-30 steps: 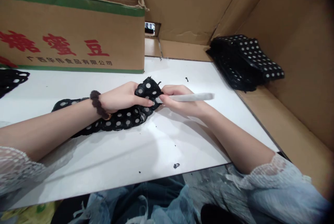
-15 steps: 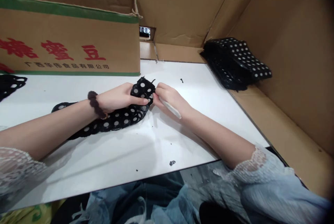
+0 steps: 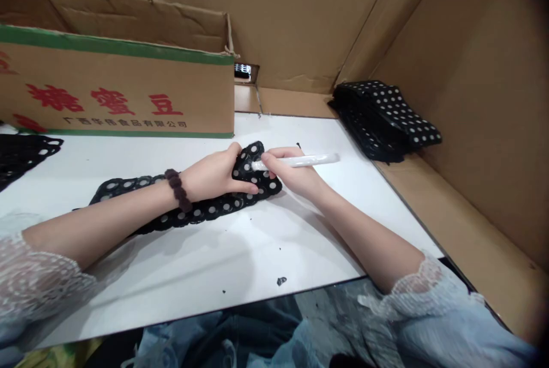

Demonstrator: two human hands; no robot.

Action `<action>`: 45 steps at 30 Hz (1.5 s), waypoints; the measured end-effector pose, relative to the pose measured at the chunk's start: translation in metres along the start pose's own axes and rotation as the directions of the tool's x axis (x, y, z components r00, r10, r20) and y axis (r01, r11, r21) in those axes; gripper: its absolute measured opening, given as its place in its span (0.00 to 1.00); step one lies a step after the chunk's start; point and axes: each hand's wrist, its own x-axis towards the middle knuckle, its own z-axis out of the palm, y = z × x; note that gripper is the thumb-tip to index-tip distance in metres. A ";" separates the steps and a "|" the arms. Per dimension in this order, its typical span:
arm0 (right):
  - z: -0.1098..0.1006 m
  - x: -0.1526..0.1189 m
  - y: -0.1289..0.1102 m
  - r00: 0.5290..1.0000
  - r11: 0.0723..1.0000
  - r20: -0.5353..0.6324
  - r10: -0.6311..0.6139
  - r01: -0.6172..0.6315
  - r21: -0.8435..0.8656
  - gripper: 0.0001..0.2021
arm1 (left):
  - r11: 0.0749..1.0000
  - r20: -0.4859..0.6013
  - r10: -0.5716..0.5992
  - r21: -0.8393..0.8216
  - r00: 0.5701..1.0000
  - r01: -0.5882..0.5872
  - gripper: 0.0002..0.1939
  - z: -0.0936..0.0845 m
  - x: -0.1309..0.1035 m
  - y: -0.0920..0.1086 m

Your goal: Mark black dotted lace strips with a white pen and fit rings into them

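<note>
Since half a second ago, our right hand (image 3: 295, 173) has turned the white pen-shaped tool (image 3: 317, 159) so its back end points off to the right, and the dotted end beneath our left hand (image 3: 210, 176) has opened out flatter. We have the black polka-dot strip (image 3: 214, 209) at the middle of the white tabletop (image 3: 184, 276), lying slantwise under our left forearm. Toward us, a broad stretch of white with a small black scrap (image 3: 281, 281) reaches to the near edge; to the right, more white runs to the slanting side edge, near a folded polka-dot bundle (image 3: 388, 119) against the cardboard wall (image 3: 484, 110). Behind our left hand, the lettered cardboard box (image 3: 132, 87) bounds the room at the back. Our left hand lies back upward, thumb across the strip, gripping it narrowly. Our right hand holds the tool in a close writing pinch, wrist low, forearm angling back to us; its tip meets the dotted face, though we cannot tell how firmly.
</note>
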 end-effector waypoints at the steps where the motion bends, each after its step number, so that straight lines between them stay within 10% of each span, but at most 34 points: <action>1: 0.000 0.001 0.002 0.999 1.000 -0.043 0.019 -0.019 -0.008 0.19 | 1.000 0.009 -0.013 0.023 1.000 0.013 0.37 -0.002 0.000 -0.003; 14: 0.027 -0.007 0.009 0.990 0.997 0.141 -0.002 0.013 -0.074 0.17 | 0.869 0.112 -0.222 0.474 0.969 0.144 0.27 -0.034 -0.008 -0.018; 22: 0.023 -0.014 0.003 0.990 0.999 0.143 -0.018 0.023 -0.029 0.17 | 0.976 0.187 0.216 -0.038 0.958 -0.213 0.17 -0.022 -0.005 -0.003; 28: 0.019 -0.009 0.007 0.986 0.944 0.039 0.159 -0.164 0.286 0.13 | 0.969 0.177 0.220 -0.151 0.959 -0.195 0.15 -0.017 -0.006 -0.011; 45: 0.028 -0.006 0.014 0.955 0.835 0.040 0.295 -0.278 0.475 0.17 | 0.911 0.241 0.138 -0.412 0.961 -0.028 0.15 -0.011 -0.004 -0.016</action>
